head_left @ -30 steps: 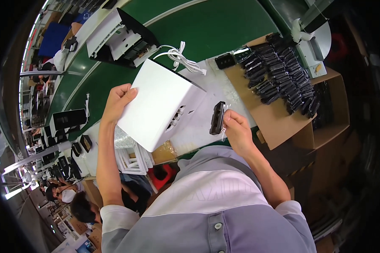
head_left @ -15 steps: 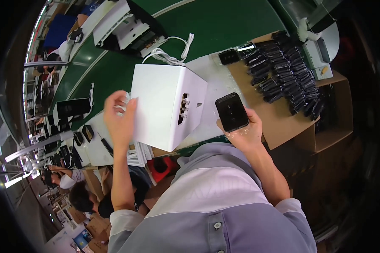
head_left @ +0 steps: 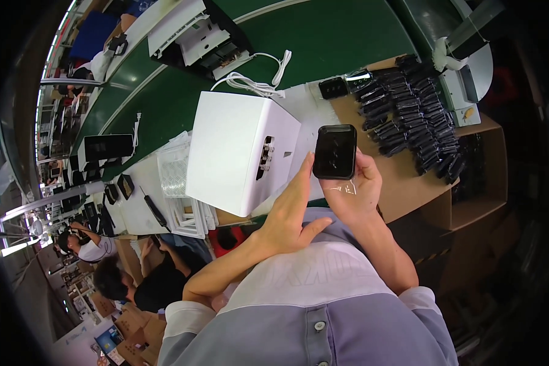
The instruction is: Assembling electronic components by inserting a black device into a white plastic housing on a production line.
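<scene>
My right hand [head_left: 355,194] holds a flat black rectangular plastic piece [head_left: 335,152] with rounded corners and a glossy face, fingers curled around its lower end. A bit of clear film shows at my palm below it. My left hand [head_left: 287,213] reaches across, fingers stretched out and thumb apart, with the fingertips at the piece's left edge; whether they touch it I cannot tell. Just left of the piece stands a white box-shaped housing [head_left: 226,152]. A slot with several connectors [head_left: 266,157] is in its right side.
Rows of black plastic-wrapped parts [head_left: 405,110] lie on cardboard [head_left: 402,189] at the right, above an open carton [head_left: 494,165]. Behind the housing are a coiled white cable [head_left: 250,85] and an opened unit [head_left: 195,39]. White frames [head_left: 192,216] and a screwdriver [head_left: 154,209] lie left. Other people sit beyond.
My left hand has left the housing's left side, where clear crinkled plastic was in its fingers, and moved right to the black piece. My right hand has turned the piece more upright.
</scene>
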Demonstrator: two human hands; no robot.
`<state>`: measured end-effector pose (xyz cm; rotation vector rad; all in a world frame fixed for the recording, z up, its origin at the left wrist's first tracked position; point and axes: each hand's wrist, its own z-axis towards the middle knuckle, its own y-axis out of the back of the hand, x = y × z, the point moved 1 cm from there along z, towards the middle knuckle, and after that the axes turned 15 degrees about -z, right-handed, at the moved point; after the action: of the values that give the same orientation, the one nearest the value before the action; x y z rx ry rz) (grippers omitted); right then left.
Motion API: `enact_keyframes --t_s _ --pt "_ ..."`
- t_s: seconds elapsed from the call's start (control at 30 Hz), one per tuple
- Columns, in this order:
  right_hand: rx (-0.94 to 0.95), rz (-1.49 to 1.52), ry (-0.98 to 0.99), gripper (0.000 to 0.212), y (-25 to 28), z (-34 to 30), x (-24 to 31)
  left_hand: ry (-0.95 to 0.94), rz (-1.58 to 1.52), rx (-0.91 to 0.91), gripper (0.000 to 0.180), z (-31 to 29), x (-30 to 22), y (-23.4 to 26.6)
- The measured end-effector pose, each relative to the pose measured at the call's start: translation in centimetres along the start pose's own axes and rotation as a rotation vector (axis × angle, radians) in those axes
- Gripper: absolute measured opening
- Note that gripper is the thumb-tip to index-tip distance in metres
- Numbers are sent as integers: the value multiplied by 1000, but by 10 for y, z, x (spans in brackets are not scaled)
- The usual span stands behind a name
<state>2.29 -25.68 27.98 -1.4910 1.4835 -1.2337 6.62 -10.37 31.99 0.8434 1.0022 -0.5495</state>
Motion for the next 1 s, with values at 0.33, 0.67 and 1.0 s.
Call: enact_keyframes --t_s 0.33,0.67,1.0 --pt "-102 -242 148 26 -4 13 -1 74 106 96 81 -7 4 10" --pt "-134 -1269 381 20 10 19 -44 193 731 -483 27 22 3 163" --pt "-108 -1471 476 14 -10 27 -65 691 -307 -633 26 -6 66 177"
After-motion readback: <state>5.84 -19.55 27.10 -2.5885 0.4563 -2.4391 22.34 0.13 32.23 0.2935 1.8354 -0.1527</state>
